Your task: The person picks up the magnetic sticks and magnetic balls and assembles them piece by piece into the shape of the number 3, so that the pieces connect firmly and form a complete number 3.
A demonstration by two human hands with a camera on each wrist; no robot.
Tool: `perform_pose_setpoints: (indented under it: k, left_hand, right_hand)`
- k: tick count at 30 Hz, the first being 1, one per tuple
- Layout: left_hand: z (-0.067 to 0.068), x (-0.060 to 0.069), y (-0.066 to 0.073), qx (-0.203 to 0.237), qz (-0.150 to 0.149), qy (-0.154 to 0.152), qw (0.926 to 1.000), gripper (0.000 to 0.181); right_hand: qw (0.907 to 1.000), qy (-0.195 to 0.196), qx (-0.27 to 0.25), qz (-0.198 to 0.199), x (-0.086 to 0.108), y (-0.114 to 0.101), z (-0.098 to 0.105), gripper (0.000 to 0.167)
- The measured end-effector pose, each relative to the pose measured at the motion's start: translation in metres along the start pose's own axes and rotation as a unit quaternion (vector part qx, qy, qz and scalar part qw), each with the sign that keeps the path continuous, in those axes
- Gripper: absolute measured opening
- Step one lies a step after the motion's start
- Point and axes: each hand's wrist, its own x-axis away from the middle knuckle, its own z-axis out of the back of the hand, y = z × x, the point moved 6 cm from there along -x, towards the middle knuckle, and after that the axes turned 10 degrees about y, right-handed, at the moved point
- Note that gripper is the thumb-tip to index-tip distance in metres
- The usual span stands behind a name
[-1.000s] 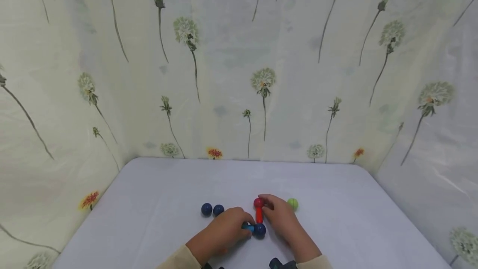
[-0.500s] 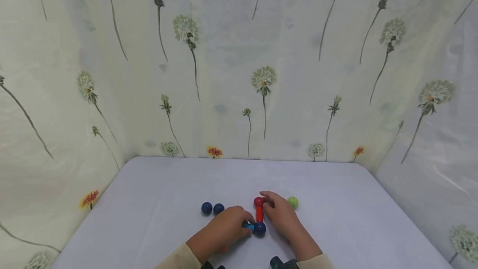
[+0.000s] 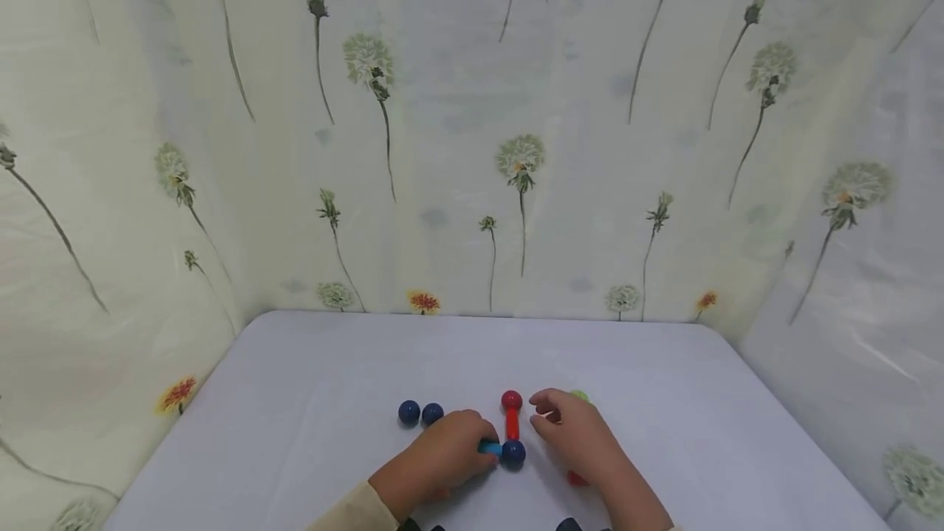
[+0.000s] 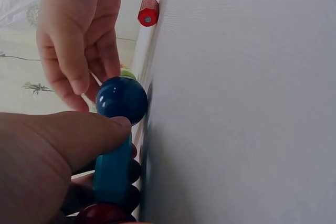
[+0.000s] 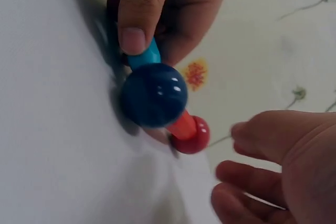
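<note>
My left hand [image 3: 442,451] pinches a light blue rod [image 4: 113,174], its thumb lying along the rod. A dark blue ball [image 4: 122,99] joins the rod's right end, and a dark red ball [image 4: 105,214] shows at the rod's other end in the left wrist view. From the blue ball a red rod [image 3: 512,424] runs away from me to a red ball [image 3: 511,400], together making a corner. My right hand [image 3: 578,437] hovers just right of the red ball, fingers loosely bent with nothing between them.
Two dark blue balls [image 3: 420,414] sit left of the joined pieces. Behind my right hand a green ball [image 3: 580,394] is partly hidden. A loose red rod [image 4: 149,13] with a metal-dotted end lies by my right forearm. A flower-patterned curtain [image 3: 442,146] surrounds the white table [image 3: 332,367].
My right hand has let go of the red ball and moved right, partly covering the green ball and uncovering the loose red rod. The left hand stays where it was.
</note>
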Motion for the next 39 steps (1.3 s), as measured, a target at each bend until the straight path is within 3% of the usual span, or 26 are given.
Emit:
perform_pose_setpoints:
  k: [4, 9, 15, 22, 29, 39]
  left_hand:
    - [-0.004, -0.002, -0.001, -0.003, 0.004, -0.001, 1.0000, 0.029]
    - [-0.005, -0.002, 0.000, -0.008, 0.004, -0.002, 1.0000, 0.028]
    - [-0.003, -0.001, 0.000, -0.012, 0.003, -0.002, 0.9999, 0.028]
    - [-0.005, -0.001, -0.001, -0.011, -0.002, -0.008, 0.9999, 0.027]
    - [-0.004, -0.002, -0.001, -0.007, 0.018, -0.017, 0.9997, 0.027]
    - [-0.005, -0.002, -0.001, -0.010, 0.019, -0.018, 0.9996, 0.028]
  right_hand:
    - [0.9984, -0.045, 0.034, -0.008, 0.009, 0.010, 0.007, 0.030]
    - [0.9947, -0.085, 0.040, -0.043, 0.019, 0.025, 0.014, 0.033]
    - [0.9924, -0.113, 0.032, -0.036, 0.028, 0.035, 0.017, 0.035]
    - [0.9899, -0.125, 0.033, -0.060, 0.038, 0.048, 0.020, 0.032]
    - [0.9839, -0.141, 0.063, -0.091, 0.045, 0.059, 0.023, 0.025]
    - [0.9895, -0.108, 0.073, -0.062, 0.049, 0.059, 0.026, 0.017]
